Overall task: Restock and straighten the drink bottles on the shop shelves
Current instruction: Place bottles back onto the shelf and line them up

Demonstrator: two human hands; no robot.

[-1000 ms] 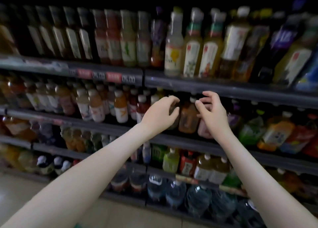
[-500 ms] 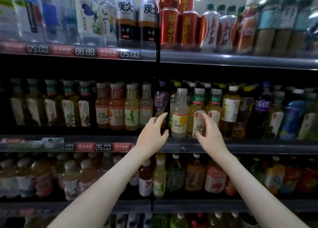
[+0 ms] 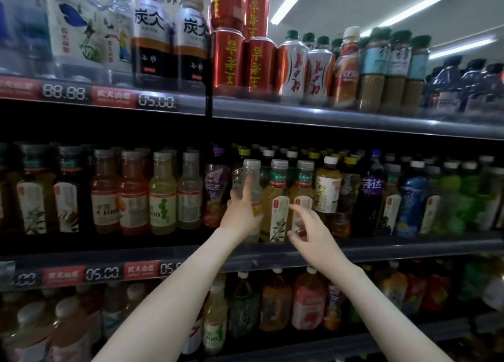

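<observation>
Left hand (image 3: pixel 240 214) grips pale bottle (image 3: pixel 255 195) at shelf edge (image 3: pixel 409 248); right hand (image 3: pixel 313 236), fingers spread, alongside.

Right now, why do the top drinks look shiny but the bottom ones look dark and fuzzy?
Head view: ceiling strip lights shine on the red cans up top; the lower shelves sit in shadow; the bottom-left bottles are blurred; the left hand gripping the clear bottle is fairly sharp.
</observation>
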